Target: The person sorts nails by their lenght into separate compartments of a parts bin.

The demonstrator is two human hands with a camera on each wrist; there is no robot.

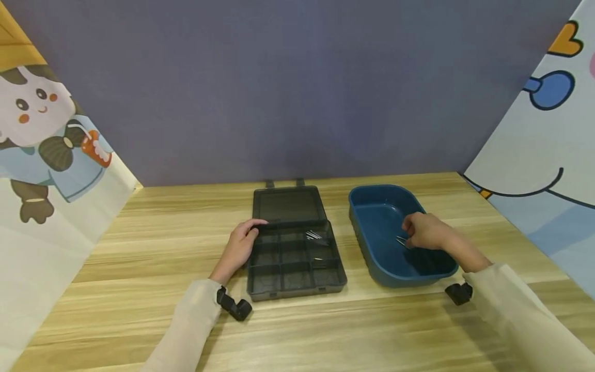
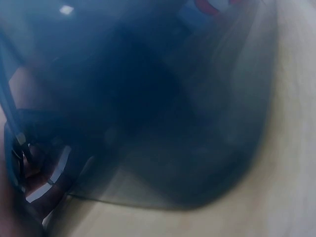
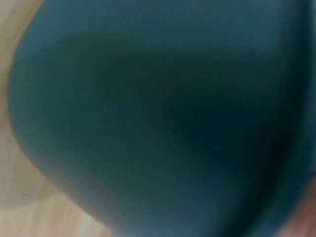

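Note:
A grey translucent compartment box [image 1: 296, 295] lies on the table in the head view, its lid [image 1: 289, 204] folded back. My left hand [image 1: 239, 245] holds its back left corner, thumb along the side and a finger over the hinge edge. Several thin silver metal pins [image 1: 313, 235] lie in the back right compartment, and a small gold-coloured piece [image 1: 318, 259] lies further forward. My right hand [image 1: 426, 231] reaches into a blue basin [image 1: 372, 258] with curled fingers. Slim metal pins [image 1: 402, 242] show beside its fingertips; whether it pinches one cannot be told.
The wooden table [image 1: 162, 243] meets a grey-blue partition [image 1: 297, 93] at the back. Cartoon-printed panels [image 1: 46, 155] stand at both sides. A basin wall [image 3: 123, 123] fills most of the right wrist view, which is blurred.

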